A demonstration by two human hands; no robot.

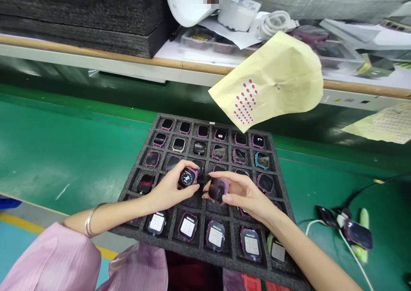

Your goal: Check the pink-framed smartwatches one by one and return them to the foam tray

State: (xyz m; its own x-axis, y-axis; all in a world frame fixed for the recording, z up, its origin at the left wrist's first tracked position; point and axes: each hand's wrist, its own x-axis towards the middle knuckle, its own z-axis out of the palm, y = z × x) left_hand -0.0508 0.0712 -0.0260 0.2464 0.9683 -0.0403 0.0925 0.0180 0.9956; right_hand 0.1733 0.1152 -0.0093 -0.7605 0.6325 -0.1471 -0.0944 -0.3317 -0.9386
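A black foam tray [129, 180] with square compartments lies in front of me, most of them holding a small watch body without a strap. Between the thumb and fingers of my left hand [171, 186] is a purple-framed smartwatch [188, 177], its screen lit with a round dial. My right hand [245, 192] grips a second purple smartwatch [218, 190] by its edges, and its screen looks dark. Both watches are above the middle of the tray, a little apart. Along the near row, several watches [188, 226] show pale labels. A blue-framed watch [262, 160] sits at the right.
A green bench top [80, 154] carries the tray. Behind it, a shelf holds stacked black foam [96, 21] and a coiled white cable [278, 23]. A yellow sheet with red arrow stickers [272, 77] hangs over the tray's far edge. Cables and a dark device [358, 234] lie at right.
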